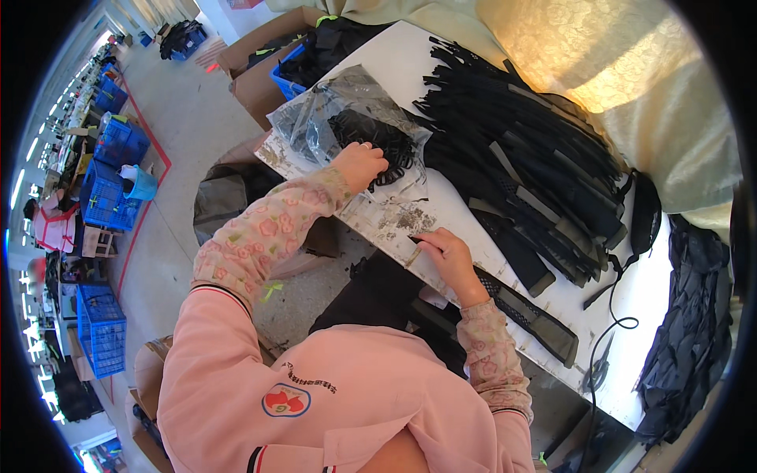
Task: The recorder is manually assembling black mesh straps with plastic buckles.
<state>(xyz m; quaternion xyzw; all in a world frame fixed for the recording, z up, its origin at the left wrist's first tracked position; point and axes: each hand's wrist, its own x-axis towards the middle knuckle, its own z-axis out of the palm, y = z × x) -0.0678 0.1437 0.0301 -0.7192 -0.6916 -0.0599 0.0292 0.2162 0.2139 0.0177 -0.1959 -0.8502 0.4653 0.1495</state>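
At the far left, the blurred, bent rim leaves the distant workstations hard to make out; nearer stand an upright blue plastic crate with slatted sides (pixel 101 327) and a light blue bucket (pixel 142 185). Behind the table's far left end, a brown cardboard box (pixel 256 98) is partly covered by a crumpled clear plastic bag (pixel 296 130), whose glare blurs its contents. The bag lies on the white, scuffed tabletop (pixel 394 59), with small black looped pieces (pixel 398 169) bunched at its near side. The left hand (pixel 361 165) rests over these pieces, fingers curled down and their tips hidden; whether they grip anything cannot be told. Further right, near the table's front edge, the right hand (pixel 448 256) pinches a small dark piece (pixel 414 240) between thumb and forefinger, its far end jutting out; its exact shape is unclear. Beyond that hand, a thick heap of long black fabric strips (pixel 512 134) overlaps itself, covering much of the table. Below it, the right forearm partly hides a black mesh strip (pixel 532 319). At the far right, a dark layered fabric pile (pixel 686 331) hangs beneath a cream, shiny curtain (pixel 678 142).
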